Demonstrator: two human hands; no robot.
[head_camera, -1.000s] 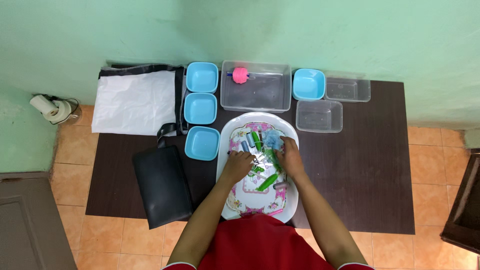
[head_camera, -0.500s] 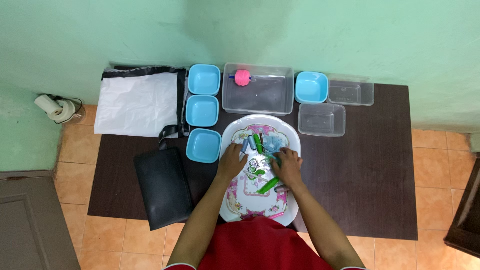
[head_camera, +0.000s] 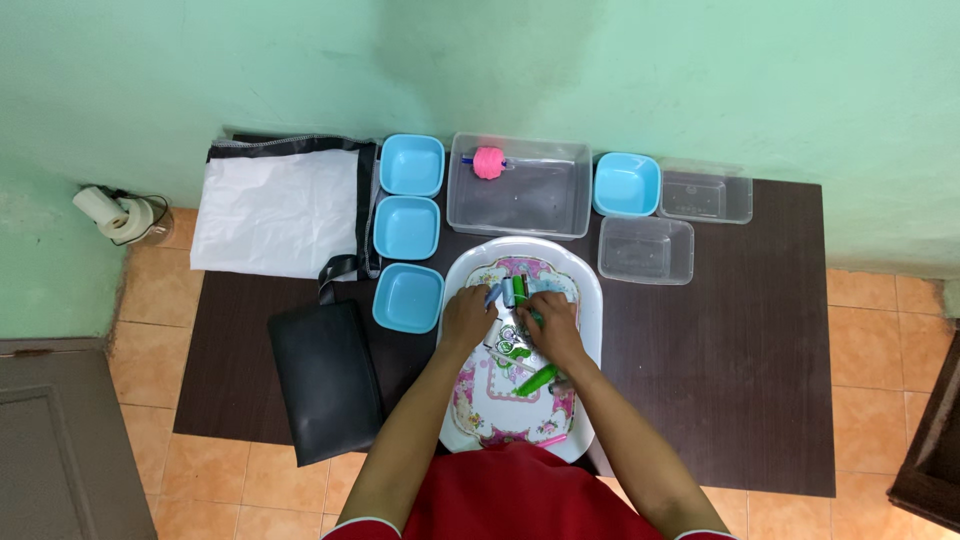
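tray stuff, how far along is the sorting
Barely started, by the look of it. Done: only a pink item lies in the big clear bin. In hand: the left hand and right hand work through small items on the floral tray. Left: the blue bowls look empty.

- The right hand (head_camera: 549, 325) now lies further left on the floral tray (head_camera: 590, 300), close beside the left hand (head_camera: 467, 316), after working at the tray's right side.
- The light blue item it reached towards a second ago is now hidden beneath it.
- The left hand sits slightly higher, touching the grey spool (head_camera: 493, 293).
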